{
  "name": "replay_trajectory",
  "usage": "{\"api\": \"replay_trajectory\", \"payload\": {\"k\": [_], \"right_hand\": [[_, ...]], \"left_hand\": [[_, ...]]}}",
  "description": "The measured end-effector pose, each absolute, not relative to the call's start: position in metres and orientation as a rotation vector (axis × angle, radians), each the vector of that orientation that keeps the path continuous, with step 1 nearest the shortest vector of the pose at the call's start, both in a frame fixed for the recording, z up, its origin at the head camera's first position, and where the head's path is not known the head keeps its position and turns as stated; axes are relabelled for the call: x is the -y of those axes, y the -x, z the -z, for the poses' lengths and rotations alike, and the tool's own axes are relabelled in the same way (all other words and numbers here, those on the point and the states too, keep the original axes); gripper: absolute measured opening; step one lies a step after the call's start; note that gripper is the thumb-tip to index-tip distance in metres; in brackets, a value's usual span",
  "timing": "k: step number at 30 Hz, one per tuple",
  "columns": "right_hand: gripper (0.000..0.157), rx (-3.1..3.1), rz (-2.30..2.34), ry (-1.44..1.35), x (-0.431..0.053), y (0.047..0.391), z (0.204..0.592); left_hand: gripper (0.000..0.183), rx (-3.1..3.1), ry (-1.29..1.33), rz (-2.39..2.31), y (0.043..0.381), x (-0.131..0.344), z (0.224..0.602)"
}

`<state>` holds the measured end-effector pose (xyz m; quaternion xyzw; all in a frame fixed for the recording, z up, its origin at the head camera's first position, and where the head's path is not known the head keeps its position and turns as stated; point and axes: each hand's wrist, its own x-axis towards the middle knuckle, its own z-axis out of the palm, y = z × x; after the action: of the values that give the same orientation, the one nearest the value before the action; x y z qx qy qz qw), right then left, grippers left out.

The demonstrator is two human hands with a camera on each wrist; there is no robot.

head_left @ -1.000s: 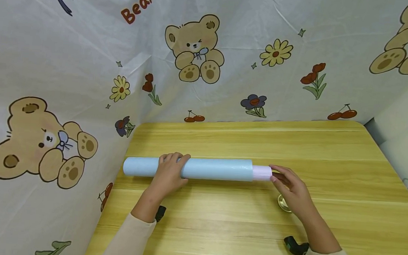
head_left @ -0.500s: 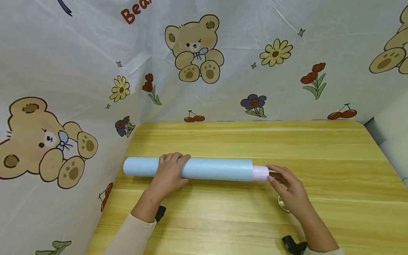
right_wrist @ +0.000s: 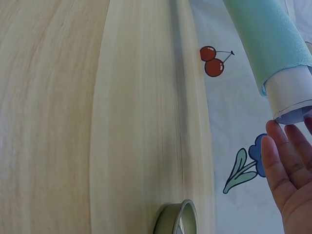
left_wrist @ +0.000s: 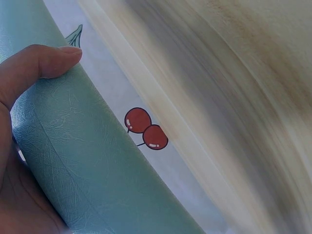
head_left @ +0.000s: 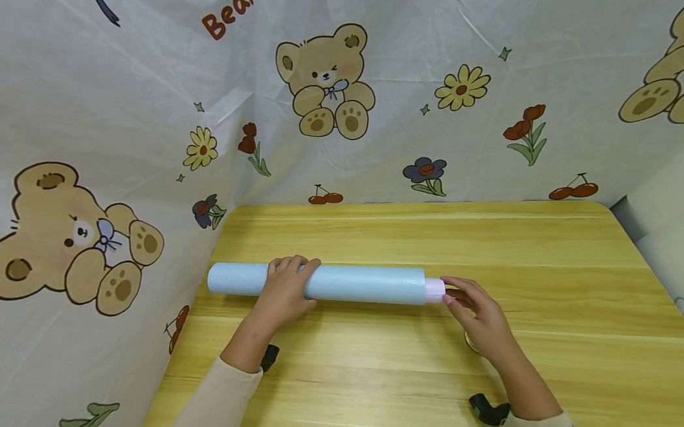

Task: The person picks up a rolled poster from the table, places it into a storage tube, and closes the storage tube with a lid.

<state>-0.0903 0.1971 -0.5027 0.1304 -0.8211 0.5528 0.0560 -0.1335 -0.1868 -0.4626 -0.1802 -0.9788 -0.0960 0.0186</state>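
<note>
A long light blue roll (head_left: 367, 283), with a finely creased surface, lies sideways above the wooden table. My left hand (head_left: 286, 285) grips it left of its middle, the thumb (left_wrist: 61, 61) curled over it in the left wrist view. From its right end pokes a short length of pale core tube (head_left: 434, 290), white and hollow in the right wrist view. The fingertips of my right hand (head_left: 479, 316) touch that tube's open end; its fingers (right_wrist: 278, 165) are fairly straight and not wrapped round it.
A shallow gold metal ring or lid (right_wrist: 178, 219) stands on the table (head_left: 367, 372), mostly behind my right hand in the head view. A white cloth (head_left: 387, 46) printed with bears hangs along the back and left. Black wrist cameras (head_left: 489, 410) sit below both hands.
My right hand has moved left, and the pale core tube has slid further into the blue roll, so less of it sticks out. The left hand has stayed in place.
</note>
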Motion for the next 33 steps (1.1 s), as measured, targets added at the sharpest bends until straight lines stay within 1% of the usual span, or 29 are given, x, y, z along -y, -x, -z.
{"api": "replay_trajectory", "payload": {"k": [12,21,33], "right_hand": [[0.039,2.510,-1.685,-0.430,-0.193,0.089,0.506],[0.050,2.504,-1.730,-0.537,-0.191,0.089,0.510],[0.057,2.488,-1.722,-0.578,-0.185,0.089,0.508]], "left_hand": [[0.082,3.042,0.565,0.300,0.132,0.186,0.462],[0.081,3.047,0.568,0.288,0.133,0.185,0.463],[0.082,3.043,0.570,0.282,0.133,0.184,0.464]]}}
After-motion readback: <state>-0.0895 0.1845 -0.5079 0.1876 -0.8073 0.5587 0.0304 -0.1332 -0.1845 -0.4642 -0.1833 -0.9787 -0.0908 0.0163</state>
